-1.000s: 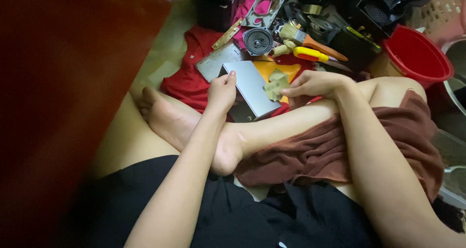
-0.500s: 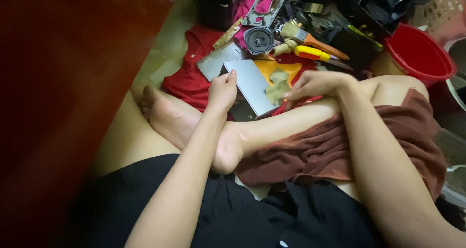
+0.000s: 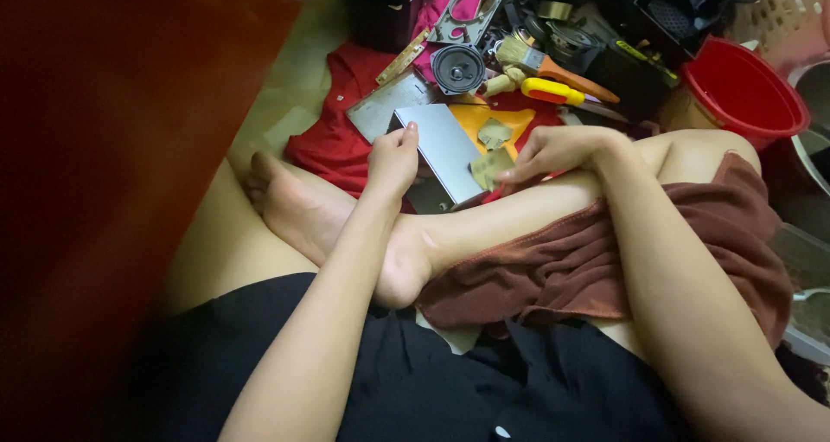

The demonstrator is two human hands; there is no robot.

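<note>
Grey metal plate [image 3: 443, 150] shown at centre of frame, propped tilted on red cloth [image 3: 333, 144] above crossed legs. Plate judged stiff, thin, fairly light, smooth-faced and likely slippery; edges judged best place for hold. Left hand [image 3: 393, 158] closed on plate's left edge, fingers curled, thumb at upper corner. Right hand [image 3: 553, 150] pinched narrow on small tan abrasive scrap [image 3: 487, 168], pressed against plate's lower right edge. Round speaker [image 3: 456, 68], paintbrush [image 3: 540, 63], yellow-handled tool [image 3: 553, 90] scattered above; red bucket [image 3: 742, 96] at upper right.
</note>
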